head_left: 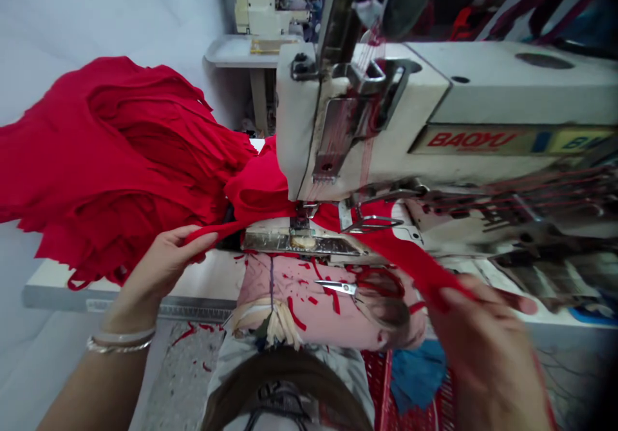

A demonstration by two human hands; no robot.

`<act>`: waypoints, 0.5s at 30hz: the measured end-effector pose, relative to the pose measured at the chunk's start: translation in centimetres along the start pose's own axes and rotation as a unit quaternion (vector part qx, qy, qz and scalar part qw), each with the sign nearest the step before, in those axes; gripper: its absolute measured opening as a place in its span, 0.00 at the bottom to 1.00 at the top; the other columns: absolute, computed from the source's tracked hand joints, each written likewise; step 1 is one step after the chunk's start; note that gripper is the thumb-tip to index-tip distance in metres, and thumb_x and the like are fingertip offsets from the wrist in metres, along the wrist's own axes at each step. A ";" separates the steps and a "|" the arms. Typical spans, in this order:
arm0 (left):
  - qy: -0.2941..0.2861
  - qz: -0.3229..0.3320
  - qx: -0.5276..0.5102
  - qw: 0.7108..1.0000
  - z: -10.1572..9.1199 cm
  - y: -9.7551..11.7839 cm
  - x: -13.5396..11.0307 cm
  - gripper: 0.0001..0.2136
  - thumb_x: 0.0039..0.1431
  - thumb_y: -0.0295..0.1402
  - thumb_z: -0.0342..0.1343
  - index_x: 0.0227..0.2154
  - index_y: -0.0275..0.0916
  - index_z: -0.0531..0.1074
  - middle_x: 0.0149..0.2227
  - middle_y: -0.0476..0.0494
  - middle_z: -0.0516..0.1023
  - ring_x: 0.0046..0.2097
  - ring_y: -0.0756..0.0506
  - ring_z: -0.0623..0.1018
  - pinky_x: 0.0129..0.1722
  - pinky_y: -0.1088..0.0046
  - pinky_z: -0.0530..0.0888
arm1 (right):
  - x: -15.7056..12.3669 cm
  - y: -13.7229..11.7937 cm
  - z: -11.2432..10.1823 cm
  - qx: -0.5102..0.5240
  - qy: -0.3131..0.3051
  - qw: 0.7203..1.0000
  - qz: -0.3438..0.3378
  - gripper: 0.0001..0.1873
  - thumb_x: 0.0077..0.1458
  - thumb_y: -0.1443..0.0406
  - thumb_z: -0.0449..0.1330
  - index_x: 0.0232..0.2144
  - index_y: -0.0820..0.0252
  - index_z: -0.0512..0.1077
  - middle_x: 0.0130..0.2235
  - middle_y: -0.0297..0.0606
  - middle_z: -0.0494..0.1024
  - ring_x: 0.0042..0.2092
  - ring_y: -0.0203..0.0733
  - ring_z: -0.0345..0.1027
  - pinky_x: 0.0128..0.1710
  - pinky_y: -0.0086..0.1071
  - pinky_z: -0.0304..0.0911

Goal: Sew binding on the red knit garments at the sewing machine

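Head view: the left hand (161, 267) was closed on a red fabric strip (410, 263), and the right hand (483, 347), blurred by motion, appeared to pinch its far end, holding the strip stretched past the presser foot (302, 225) of a white sewing machine (367, 109). A heap of red cloth (116, 160) lay left of the machine; scissors (335, 287) rested on a pink-clothed lap (290, 302).

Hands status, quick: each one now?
Left hand: closed, holding red fabric strip.
Right hand: closed on that red fabric strip, slightly blurred.
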State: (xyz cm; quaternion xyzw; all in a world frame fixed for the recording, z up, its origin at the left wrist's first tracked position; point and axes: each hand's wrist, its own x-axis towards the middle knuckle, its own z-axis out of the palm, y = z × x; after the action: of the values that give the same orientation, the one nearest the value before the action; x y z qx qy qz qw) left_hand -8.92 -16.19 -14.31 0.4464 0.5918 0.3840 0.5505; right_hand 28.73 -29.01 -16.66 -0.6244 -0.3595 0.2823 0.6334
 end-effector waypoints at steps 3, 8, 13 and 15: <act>0.062 -0.016 -0.231 0.971 0.0 1.5 0.6 0.06 0.62 0.35 0.58 0.34 0.40 0.78 0.32 0.52 0.80 0.34 0.55 0.77 0.29 0.86 0.71 | 0.3 -2.5 3.1 -0.033 0.136 0.967 -0.212 0.09 0.46 0.65 0.70 0.30 0.53 0.74 0.33 0.37 0.76 0.33 0.40 0.70 0.35 0.38 0.67; -0.030 0.153 -0.338 0.928 5.3 4.4 0.6 0.12 0.68 0.36 0.49 0.35 0.43 0.78 0.36 0.56 0.79 0.38 0.56 0.77 0.26 0.91 0.68 | 0.2 -2.3 11.2 -0.338 -0.182 0.754 -0.533 0.10 0.60 0.73 0.57 0.43 0.64 0.74 0.42 0.46 0.77 0.42 0.43 0.68 0.39 0.37 0.68; -0.143 0.433 0.190 0.869 9.6 2.7 -0.2 0.07 0.60 0.28 0.56 0.38 0.39 0.79 0.40 0.44 0.80 0.41 0.48 0.78 0.42 0.73 0.76 | 0.7 -0.9 11.3 -0.420 -0.180 0.706 -0.541 0.14 0.60 0.72 0.55 0.46 0.73 0.73 0.44 0.53 0.77 0.45 0.48 0.66 0.40 0.40 0.68; -0.104 0.523 0.383 0.754 10.0 1.4 -0.6 0.12 0.64 0.24 0.50 0.43 0.38 0.78 0.45 0.41 0.79 0.45 0.46 0.77 0.45 0.70 0.75 | 0.8 -1.0 10.5 -0.421 -0.173 0.708 -0.541 0.14 0.60 0.72 0.55 0.47 0.73 0.73 0.45 0.54 0.77 0.46 0.49 0.66 0.42 0.41 0.69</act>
State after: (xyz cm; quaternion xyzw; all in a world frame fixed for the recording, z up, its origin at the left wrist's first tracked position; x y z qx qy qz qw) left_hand 1.19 -16.66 -13.81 0.8970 0.3029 0.3042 0.1049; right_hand 20.63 -22.30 -16.01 -0.4650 -0.8203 -0.1862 0.2760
